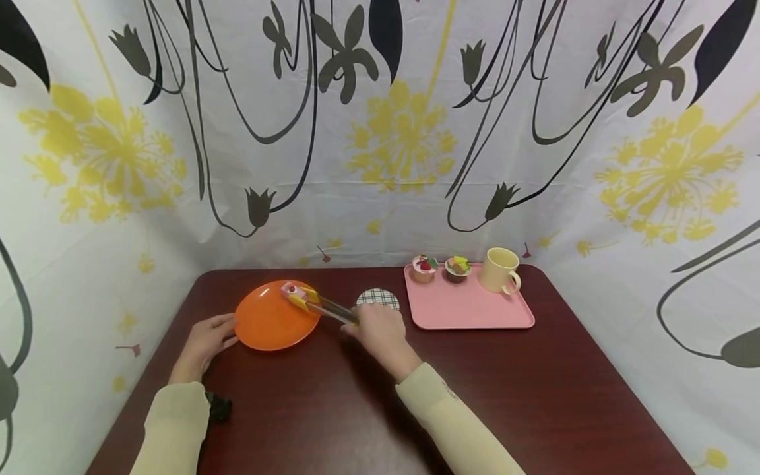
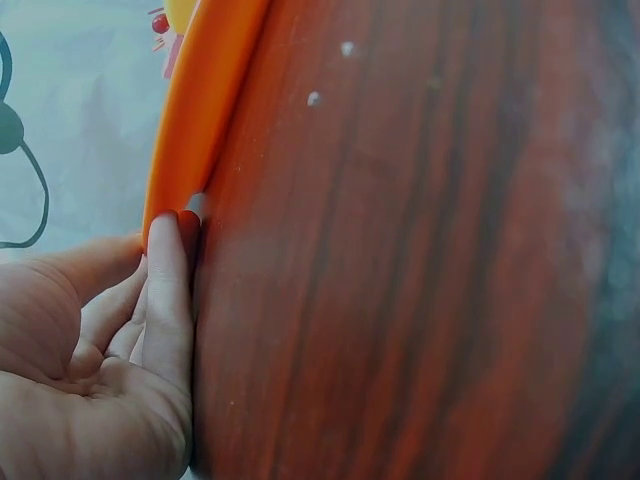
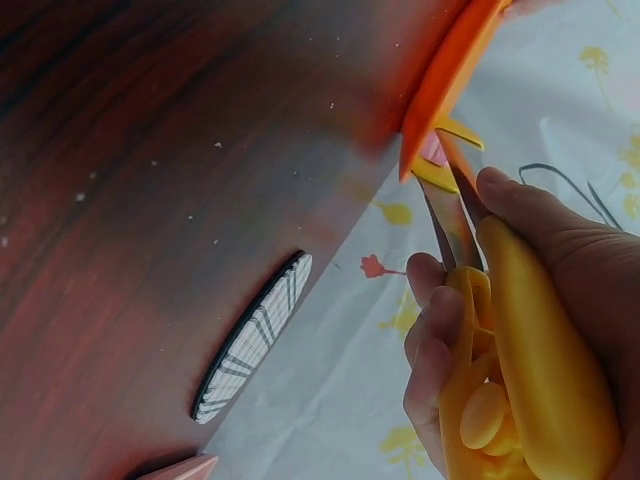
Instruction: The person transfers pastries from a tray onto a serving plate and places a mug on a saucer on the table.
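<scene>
An orange plate [image 1: 270, 328] lies at the left of the dark wooden table. My left hand [image 1: 204, 343] holds its left rim; in the left wrist view the fingers [image 2: 167, 300] reach under the edge, with the thumb at the rim. My right hand [image 1: 382, 336] grips a pair of tongs [image 3: 535, 350] with yellow handles, metal arms and yellow tips. Between the tips is a small pink piece of cake [image 1: 289, 288] with a red bit on top, at the plate's upper right part. Whether the cake touches the plate I cannot tell.
A round checked coaster [image 1: 378, 298] lies just beyond my right hand. On a pink tray [image 1: 469, 313] at the back right stand two cupcakes, one pink-topped [image 1: 423, 269] and one fruit-topped [image 1: 457, 269], and a yellow mug [image 1: 497, 269]. Patterned cloth [image 1: 380, 224] hangs behind the table.
</scene>
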`<state>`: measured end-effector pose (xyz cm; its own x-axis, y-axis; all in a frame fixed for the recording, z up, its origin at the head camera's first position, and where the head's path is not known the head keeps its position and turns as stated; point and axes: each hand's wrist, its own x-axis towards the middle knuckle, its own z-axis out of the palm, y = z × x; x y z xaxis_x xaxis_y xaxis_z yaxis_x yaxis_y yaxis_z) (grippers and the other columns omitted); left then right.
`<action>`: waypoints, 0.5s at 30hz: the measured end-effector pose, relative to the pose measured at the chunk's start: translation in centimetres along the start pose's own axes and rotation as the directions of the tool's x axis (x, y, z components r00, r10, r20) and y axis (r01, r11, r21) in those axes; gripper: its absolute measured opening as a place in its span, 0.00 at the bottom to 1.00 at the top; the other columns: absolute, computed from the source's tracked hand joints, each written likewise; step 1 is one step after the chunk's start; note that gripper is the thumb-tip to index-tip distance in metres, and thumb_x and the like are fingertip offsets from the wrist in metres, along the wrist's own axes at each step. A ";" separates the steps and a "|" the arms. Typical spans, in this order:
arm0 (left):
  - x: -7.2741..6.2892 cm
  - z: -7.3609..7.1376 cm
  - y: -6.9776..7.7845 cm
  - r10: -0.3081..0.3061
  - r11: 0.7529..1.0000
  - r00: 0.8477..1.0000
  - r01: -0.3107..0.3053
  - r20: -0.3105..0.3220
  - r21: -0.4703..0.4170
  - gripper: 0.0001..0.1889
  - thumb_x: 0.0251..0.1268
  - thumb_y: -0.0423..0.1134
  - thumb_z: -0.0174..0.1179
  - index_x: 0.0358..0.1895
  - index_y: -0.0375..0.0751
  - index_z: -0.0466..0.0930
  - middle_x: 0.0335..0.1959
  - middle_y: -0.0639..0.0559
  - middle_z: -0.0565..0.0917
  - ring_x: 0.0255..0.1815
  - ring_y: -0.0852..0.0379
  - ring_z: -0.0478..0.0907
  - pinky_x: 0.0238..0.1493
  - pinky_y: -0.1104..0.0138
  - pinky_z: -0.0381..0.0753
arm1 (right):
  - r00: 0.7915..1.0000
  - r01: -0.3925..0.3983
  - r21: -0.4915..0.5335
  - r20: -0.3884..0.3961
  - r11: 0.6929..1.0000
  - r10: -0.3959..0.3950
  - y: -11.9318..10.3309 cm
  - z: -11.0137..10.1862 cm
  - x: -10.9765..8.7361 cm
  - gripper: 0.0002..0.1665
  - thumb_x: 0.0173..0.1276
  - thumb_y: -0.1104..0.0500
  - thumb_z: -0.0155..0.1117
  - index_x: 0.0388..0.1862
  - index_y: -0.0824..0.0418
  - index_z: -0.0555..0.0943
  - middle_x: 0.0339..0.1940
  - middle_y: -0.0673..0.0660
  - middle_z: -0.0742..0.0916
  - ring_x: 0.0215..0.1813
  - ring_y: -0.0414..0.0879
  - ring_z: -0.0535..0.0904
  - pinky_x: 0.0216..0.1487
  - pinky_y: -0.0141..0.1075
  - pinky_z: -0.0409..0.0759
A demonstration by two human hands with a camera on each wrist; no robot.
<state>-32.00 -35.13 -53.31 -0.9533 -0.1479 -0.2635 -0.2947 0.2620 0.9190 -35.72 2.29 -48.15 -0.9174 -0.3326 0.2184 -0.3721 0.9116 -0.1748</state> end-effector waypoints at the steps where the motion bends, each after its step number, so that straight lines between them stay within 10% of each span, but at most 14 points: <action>1: 0.0 0.0 0.0 -0.002 1.000 1.000 0.002 -0.004 -0.003 0.35 0.88 0.52 0.51 0.84 0.31 0.60 0.83 0.29 0.65 0.71 0.48 0.79 0.60 0.69 0.89 | 1.000 -0.001 0.004 0.003 1.000 0.001 0.0 0.0 0.0 0.16 0.65 0.33 0.78 0.31 0.41 0.88 0.21 0.46 0.84 0.26 0.48 0.81 0.18 0.43 0.73; 15: 0.3 0.2 -0.2 -0.014 1.000 0.999 0.014 -0.034 -0.002 0.35 0.88 0.53 0.51 0.83 0.31 0.62 0.82 0.30 0.67 0.71 0.47 0.79 0.58 0.70 0.89 | 1.000 -0.020 0.039 0.019 0.999 0.019 0.1 0.0 -0.1 0.17 0.65 0.33 0.78 0.30 0.42 0.87 0.20 0.45 0.82 0.24 0.47 0.77 0.18 0.43 0.72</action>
<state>-32.23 -35.04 -53.58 -0.9463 -0.1837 -0.2662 -0.3077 0.2578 0.9159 -35.72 2.44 -48.21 -0.9270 -0.3192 0.1969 -0.3587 0.9080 -0.2166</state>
